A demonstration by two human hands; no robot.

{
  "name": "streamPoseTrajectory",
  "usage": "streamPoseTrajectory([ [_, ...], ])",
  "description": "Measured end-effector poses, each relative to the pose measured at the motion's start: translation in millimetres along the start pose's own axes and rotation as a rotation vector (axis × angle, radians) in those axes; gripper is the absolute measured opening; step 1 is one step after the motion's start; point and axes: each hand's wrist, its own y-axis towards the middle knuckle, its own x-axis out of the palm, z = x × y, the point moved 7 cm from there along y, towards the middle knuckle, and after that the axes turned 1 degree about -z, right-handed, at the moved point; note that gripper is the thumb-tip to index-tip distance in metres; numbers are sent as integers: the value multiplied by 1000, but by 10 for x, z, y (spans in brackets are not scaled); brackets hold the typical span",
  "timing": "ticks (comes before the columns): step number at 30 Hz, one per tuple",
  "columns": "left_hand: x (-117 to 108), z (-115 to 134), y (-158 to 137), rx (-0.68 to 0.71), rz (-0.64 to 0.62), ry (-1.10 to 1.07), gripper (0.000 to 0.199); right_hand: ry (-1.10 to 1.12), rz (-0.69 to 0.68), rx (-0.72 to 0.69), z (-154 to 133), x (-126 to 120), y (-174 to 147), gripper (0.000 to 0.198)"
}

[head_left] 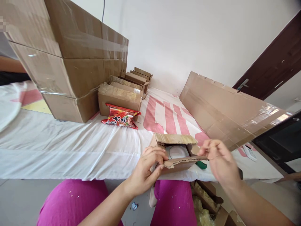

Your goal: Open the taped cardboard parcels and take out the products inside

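Note:
A small cardboard box [175, 169] stands near the table's front edge with its top flaps lifted. Inside it lies a white item with a round top [178, 152]; what kind it is I cannot make out. My left hand [149, 166] grips the box at its left end, fingers over the edge and thumb at the front. At the other end, my right hand [221, 160] has its fingers pinched at the right tip of the torn front flap [185, 161]. A green object [201, 164], partly hidden, sits beside the box under that flap.
Large taped cartons [87, 72] rise at the left, with several small boxes [119, 97] lined up alongside. A red snack packet [121, 116] leans there. A cardboard panel [223, 110] stands at the right. Scrap cardboard [207, 197] lies below the table. Another person's arm [11, 65] shows far left.

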Motion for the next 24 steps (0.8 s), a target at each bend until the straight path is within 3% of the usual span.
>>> streamPoseTrajectory([
  [3,2,68,0,63,-41,-50,14,190,171,58,-33,-210,84,10],
  [6,-8,101,0,73,-32,-39,32,146,203,88,33,-317,177,13],
  [10,28,115,1,54,-34,121,14,-18,225,79,246,-423,264,14],
  [12,61,124,1,58,-53,199,10,-115,196,99,373,-452,287,10],
  [18,70,68,-1,21,-56,439,31,-397,16,154,659,-438,287,10],
  [24,62,19,-57,-29,-41,553,22,-674,-128,86,715,-281,324,24],
])
